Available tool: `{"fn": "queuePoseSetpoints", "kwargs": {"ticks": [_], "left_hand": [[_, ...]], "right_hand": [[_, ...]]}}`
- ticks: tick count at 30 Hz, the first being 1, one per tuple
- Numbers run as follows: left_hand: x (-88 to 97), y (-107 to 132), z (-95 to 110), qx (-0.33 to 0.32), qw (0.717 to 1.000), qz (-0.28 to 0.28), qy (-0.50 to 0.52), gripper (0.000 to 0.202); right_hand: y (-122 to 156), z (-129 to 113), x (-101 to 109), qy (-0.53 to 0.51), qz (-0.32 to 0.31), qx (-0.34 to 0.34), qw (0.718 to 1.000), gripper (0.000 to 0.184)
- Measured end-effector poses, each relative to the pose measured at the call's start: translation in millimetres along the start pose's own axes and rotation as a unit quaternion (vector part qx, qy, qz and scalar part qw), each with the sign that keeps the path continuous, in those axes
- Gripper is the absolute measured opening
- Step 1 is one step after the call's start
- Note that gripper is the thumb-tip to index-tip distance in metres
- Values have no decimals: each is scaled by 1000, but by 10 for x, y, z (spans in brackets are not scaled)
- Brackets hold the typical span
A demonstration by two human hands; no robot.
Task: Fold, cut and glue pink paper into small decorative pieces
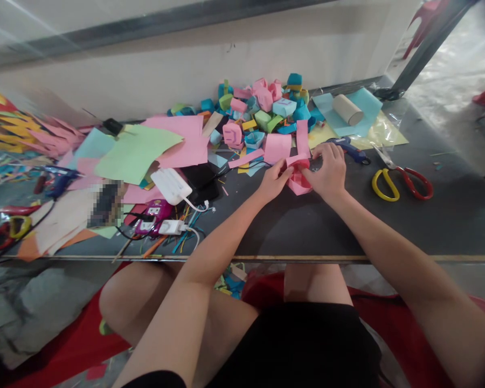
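Observation:
My left hand [274, 180] and my right hand [328, 171] meet over a folded pink paper piece [298, 175] on the dark grey table [388, 226]. Both hands pinch it, the left at its left side, the right at its upper right. A pink paper strip [302, 137] runs away from the piece toward the wall. A pink paper square [277, 147] lies just behind my left hand.
Yellow-and-red scissors [400, 180] and a blue glue gun [350, 148] lie right of my hands. A heap of folded paper shapes [262, 105] sits by the wall, with a cardboard tube [347, 109]. Paper sheets [139, 148], a white charger [170, 186] and cables cover the left.

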State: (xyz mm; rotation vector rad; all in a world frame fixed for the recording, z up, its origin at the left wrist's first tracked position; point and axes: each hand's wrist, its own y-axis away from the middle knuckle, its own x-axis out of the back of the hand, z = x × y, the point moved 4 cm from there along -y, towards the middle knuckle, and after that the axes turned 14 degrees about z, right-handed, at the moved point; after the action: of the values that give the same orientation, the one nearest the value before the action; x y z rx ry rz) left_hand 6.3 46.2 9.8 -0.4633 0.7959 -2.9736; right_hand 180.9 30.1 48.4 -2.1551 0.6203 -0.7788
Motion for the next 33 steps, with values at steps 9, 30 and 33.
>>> {"fn": "queuePoseSetpoints", "kwargs": {"ticks": [9,30,33], "left_hand": [[17,16,-60,1,1000,-1,-30,60],[42,5,17,-10,999,10,-34,54],[41,11,25,-6,999,7,-31,53]], "right_hand": [[-11,77,-108,-28,-143,-67,987,13],[-1,57,-131,24,-173,-56,983,25],[-5,39,-125,14,-162,-44,986,19]]}}
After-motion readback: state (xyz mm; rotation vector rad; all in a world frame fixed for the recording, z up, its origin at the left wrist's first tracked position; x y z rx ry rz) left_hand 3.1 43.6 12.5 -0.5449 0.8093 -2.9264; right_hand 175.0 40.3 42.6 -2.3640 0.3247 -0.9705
